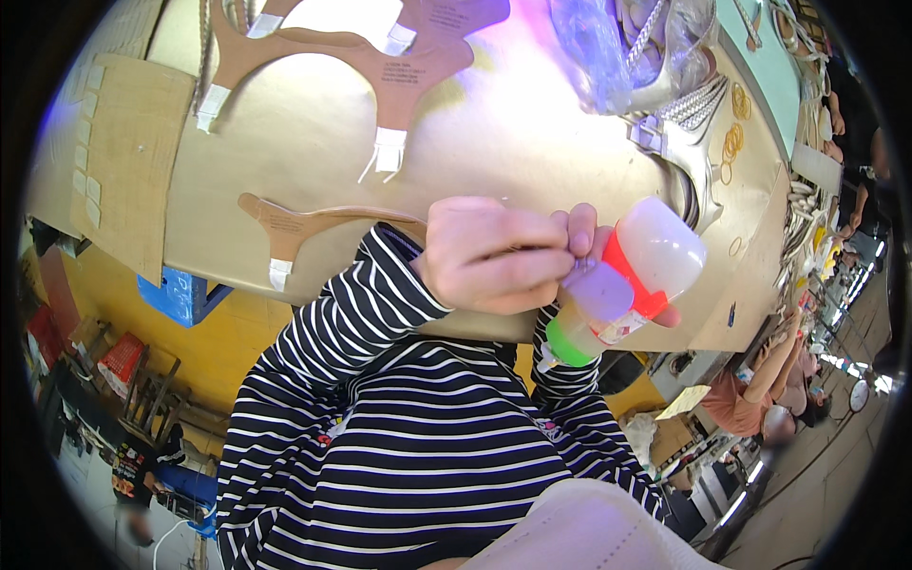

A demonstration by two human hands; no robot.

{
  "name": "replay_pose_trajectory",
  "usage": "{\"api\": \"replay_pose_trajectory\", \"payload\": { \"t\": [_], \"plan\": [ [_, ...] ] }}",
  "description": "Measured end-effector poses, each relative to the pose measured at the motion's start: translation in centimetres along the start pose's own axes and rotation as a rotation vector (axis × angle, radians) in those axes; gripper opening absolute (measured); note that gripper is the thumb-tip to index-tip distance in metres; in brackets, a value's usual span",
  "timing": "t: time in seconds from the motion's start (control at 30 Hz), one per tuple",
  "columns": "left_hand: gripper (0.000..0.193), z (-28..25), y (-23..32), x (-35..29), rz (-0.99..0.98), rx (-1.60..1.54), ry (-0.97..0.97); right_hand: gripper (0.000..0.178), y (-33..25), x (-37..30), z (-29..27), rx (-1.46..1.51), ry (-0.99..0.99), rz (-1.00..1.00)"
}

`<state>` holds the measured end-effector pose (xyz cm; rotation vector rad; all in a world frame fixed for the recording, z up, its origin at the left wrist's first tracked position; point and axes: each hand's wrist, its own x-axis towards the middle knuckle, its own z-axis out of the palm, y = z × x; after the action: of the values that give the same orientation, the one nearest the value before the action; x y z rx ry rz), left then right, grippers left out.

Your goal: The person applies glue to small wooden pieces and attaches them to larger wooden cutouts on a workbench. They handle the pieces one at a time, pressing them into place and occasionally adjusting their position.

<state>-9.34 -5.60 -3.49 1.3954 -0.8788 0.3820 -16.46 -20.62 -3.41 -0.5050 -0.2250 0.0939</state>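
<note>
Two bare hands met above the near edge of the table (508, 157) as I watched from my post. The right hand (581, 231) gripped a translucent bottle (665, 249) with a red band (622, 255), tilted so its green end (570, 344) pointed down toward the striped shirt (418, 418). The left hand (499, 255) was curled, fingertips drawn together just beside the right's; I could not tell what, if anything, they pinched. A purple rounded piece (605, 292) showed in front of the bottle. I saw a brown strap (285, 226) near the left wrist and rubber bands (731, 142) farther right.
</note>
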Motion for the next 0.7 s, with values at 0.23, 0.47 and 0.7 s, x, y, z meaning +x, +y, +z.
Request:
{"api": "replay_pose_trajectory", "payload": {
  "t": [0.23, 0.47, 0.7],
  "plan": [
    [0.017, 1.7, -0.3, -0.9, 0.291, -0.009, 0.148, 0.07, 0.6, -0.1, 0.5, 0.103, -0.077, 0.036],
    [0.016, -0.2, 0.3, -0.3, 0.203, -0.064, -0.04, 0.07, 0.8, -0.1, 0.4, 0.089, -0.067, 0.006],
    [0.015, -0.7, 0.1, -0.2, 0.26, -0.087, -0.113, 0.082, 1.6, -0.2, 0.3, 0.174, -0.063, -0.052]
  ]
}}
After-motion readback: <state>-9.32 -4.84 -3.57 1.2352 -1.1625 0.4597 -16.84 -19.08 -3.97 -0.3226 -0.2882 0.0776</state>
